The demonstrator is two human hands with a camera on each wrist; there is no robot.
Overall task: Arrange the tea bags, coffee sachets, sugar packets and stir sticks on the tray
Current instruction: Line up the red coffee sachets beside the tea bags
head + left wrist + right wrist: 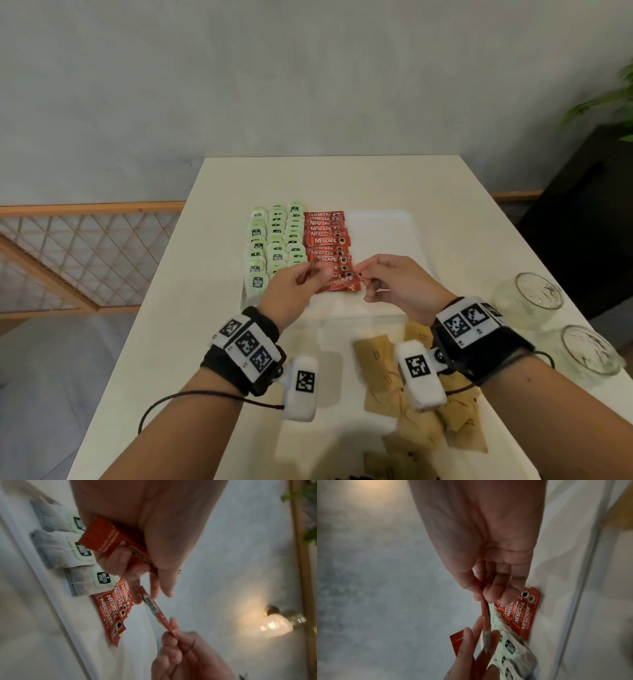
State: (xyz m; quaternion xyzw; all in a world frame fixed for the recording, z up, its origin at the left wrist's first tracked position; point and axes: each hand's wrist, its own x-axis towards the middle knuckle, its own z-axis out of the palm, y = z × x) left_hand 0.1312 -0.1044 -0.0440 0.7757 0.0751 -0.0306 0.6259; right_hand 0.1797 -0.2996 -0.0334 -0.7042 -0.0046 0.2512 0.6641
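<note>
On the white tray (394, 226), three columns of green-tagged tea bags (275, 240) fill the left part, and a column of overlapping red Nescafé coffee sachets (327, 241) lies just to their right. Above the near end of that column, the left hand (291, 291) holds a small bunch of sachets (109, 540) in its curled fingers, while the right hand (400, 286) pinches one end of a single coffee sachet (154, 608) between thumb and fingers; its other end sits at the left hand's fingertips, so both grips are clamped on red sachets. Brown sugar packets (387, 370) lie loose on the white counter (171, 308) near the right wrist. Two clear glass bowls (534, 294) stand at the counter's right edge.
</note>
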